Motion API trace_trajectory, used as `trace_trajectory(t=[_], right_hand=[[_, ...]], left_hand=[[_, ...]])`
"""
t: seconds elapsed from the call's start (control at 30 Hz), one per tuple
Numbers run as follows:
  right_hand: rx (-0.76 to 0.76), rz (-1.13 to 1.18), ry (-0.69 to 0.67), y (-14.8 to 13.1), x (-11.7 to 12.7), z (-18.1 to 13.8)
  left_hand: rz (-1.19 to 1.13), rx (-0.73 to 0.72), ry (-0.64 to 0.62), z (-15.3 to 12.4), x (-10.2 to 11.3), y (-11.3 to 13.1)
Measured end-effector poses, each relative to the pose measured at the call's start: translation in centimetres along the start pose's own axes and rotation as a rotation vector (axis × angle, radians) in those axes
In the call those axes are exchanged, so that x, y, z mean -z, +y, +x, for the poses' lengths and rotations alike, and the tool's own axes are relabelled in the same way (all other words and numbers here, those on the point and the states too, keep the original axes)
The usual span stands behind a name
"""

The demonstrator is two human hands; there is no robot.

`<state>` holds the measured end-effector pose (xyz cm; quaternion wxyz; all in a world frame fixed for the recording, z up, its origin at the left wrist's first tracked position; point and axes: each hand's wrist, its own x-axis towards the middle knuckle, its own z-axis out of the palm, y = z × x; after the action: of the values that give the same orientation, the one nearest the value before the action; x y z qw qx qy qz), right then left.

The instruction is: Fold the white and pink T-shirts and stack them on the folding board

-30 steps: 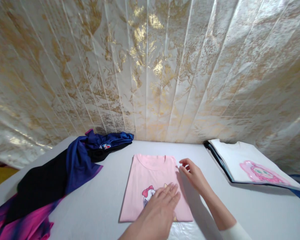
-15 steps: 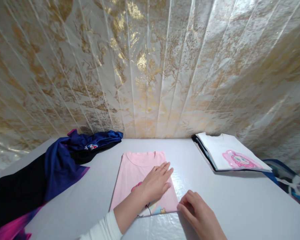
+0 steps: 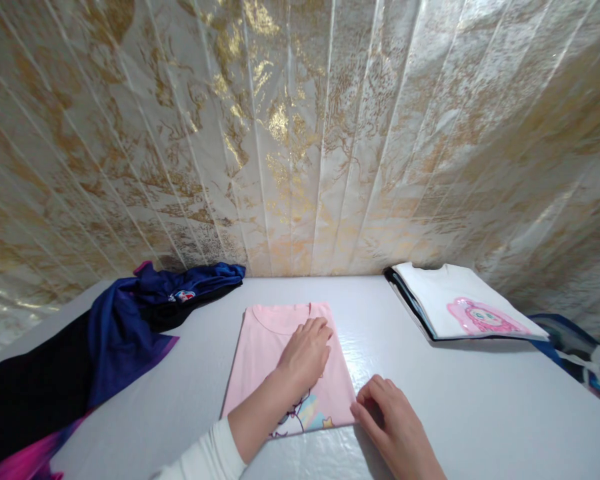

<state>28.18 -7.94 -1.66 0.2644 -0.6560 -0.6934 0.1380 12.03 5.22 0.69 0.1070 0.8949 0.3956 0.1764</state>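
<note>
A pink T-shirt (image 3: 250, 353), folded into a neat rectangle, lies on the white table with its neckline at the far end and a cartoon print near its front edge. My left hand (image 3: 305, 353) rests palm down across it, its fingers slightly bent and holding nothing; the forearm hides part of the print. At the shirt's near right corner, my right hand (image 3: 393, 423) has thumb and forefinger closed on the fabric edge. The other fingers of that hand are curled in.
Loose dark blue and black clothes (image 3: 115, 333) lie heaped on the left. At the back right sits a stack of folded clothes topped by a white T-shirt (image 3: 430, 300) with a pink print. Behind the white table (image 3: 470, 400) hangs a gold-patterned curtain (image 3: 300, 167).
My left hand has slid a little left on the pink T-shirt, its fingers now more bent. My right hand stays at the near right corner, shifted very slightly.
</note>
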Motion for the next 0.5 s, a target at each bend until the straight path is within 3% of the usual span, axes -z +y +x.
trace_trajectory(t=[0.13,0.27,0.5], right_hand=[[0.030,0.009,0.007,0.0,-0.3,0.5],[0.084,0.011,0.025,0.4,-0.6,1.1],[0.156,-0.040,-0.015,1.8,-1.1,1.4]], left_hand=[[0.067,0.054,0.019,4.2,1.2,-1.1],[0.130,0.138,0.006,8.0,0.8,-1.7],[0.140,0.229,0.010,9.1,-0.9,-1.7]])
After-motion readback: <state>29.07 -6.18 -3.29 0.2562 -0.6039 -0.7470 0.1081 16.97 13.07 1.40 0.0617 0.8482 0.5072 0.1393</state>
